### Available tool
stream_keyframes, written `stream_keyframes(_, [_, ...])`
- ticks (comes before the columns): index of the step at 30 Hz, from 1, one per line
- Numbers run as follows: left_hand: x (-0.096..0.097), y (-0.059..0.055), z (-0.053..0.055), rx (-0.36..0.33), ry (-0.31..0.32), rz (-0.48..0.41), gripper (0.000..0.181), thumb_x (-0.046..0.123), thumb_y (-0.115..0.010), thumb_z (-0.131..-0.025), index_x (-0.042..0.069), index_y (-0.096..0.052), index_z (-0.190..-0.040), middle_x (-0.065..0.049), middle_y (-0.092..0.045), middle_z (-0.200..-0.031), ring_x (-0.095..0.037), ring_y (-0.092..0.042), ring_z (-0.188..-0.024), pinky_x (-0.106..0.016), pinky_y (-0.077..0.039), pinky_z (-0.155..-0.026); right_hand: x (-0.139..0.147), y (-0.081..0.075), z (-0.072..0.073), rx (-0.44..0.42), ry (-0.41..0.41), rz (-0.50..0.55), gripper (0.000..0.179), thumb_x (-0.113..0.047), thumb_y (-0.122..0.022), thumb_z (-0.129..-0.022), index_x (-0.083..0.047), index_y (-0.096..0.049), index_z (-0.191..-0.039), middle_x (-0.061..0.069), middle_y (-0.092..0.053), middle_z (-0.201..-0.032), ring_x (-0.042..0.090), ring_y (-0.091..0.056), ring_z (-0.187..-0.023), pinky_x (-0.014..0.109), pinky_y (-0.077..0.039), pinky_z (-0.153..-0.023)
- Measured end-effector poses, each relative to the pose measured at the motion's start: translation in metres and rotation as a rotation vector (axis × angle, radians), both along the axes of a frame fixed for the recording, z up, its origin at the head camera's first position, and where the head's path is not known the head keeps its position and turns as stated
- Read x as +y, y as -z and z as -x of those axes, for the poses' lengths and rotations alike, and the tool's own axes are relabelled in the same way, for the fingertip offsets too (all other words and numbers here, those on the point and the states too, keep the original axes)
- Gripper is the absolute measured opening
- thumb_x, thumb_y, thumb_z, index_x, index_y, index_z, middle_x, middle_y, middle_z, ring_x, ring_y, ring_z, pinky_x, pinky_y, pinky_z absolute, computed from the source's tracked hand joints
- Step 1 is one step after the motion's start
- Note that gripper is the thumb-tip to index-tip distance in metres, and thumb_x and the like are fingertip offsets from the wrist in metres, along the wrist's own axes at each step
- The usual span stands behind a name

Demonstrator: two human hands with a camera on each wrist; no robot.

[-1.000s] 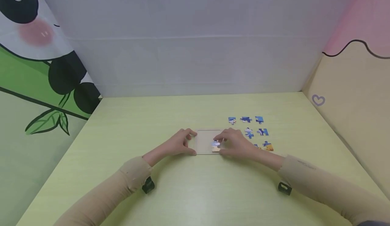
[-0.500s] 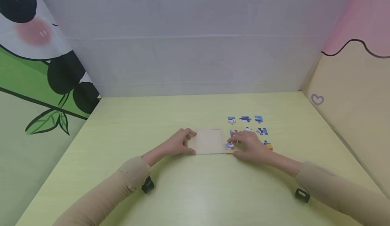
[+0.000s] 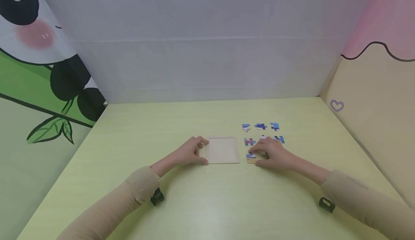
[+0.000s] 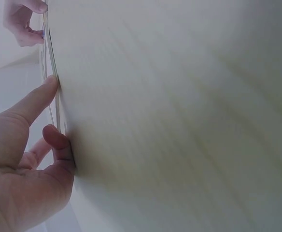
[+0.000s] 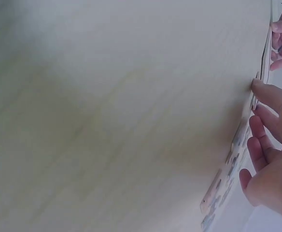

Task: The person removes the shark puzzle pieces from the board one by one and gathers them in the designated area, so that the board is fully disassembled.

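Note:
In the head view my left hand [image 3: 191, 152] steadies the left side of a flat, square puzzle tray [image 3: 223, 150], thumb at the near corner and a finger at the far one. No pieces lie in the tray. To its right, my right hand [image 3: 273, 153] pinches a jigsaw piece [image 3: 251, 158] with blue, white and sandy colours between thumb and finger, at table level. The right wrist view also has the right hand [image 5: 276, 140] with thumb and finger at the piece. Other jigsaw pieces [image 3: 260, 126] lie behind it in rows, some partly hidden by that hand.
A pale yellow table [image 3: 155, 125] carries everything. A grey-white wall [image 3: 207, 71] rises behind, with printed panels on both sides. Each forearm wears a small black wrist device [image 3: 326, 204].
My right hand has moved right, taking the jigsaw piece from over the tray to the table beside the other pieces. My left hand has stayed at the tray's left edge.

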State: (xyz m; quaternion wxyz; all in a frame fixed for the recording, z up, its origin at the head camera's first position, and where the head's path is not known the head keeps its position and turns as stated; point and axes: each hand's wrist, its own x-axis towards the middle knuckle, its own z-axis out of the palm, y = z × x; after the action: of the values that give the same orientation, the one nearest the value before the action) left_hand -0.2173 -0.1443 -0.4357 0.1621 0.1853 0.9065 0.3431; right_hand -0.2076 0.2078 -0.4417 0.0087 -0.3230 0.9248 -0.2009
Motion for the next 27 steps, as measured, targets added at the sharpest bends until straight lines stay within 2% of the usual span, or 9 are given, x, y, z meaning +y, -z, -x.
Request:
stream_keyframes(10, [0.0004,0.0009,0.0009,-0.001,-0.006,-0.006,0.070,0.026,-0.084,-0.079,0.013,-0.050,-0.138,-0.014,-0.051,-0.123,-0.015,-0.051,-0.077,-0.027,-0.043,-0.074,0.0007,-0.0047,0.0030,-0.032,-0.001,-0.020,0.037,-0.025,-0.081,-0.080,-0.025,-0.073,-0.117,-0.004,-0.066,-0.110,0.019,-0.052,-0.106,0.044,-0.035,-0.089])
stream_keyframes(27, [0.0000,0.0017,0.0025,-0.006,0.000,-0.003,0.070,0.026,-0.084,-0.078,0.013,-0.050,-0.138,-0.015,-0.051,-0.125,-0.015,-0.052,-0.077,-0.027,-0.043,-0.074,0.0033,-0.0002,0.0069,-0.039,-0.002,-0.007,0.036,-0.025,-0.081,-0.080,-0.029,-0.072,-0.115,-0.006,-0.064,-0.110,0.021,-0.048,-0.111,0.051,-0.033,-0.093])
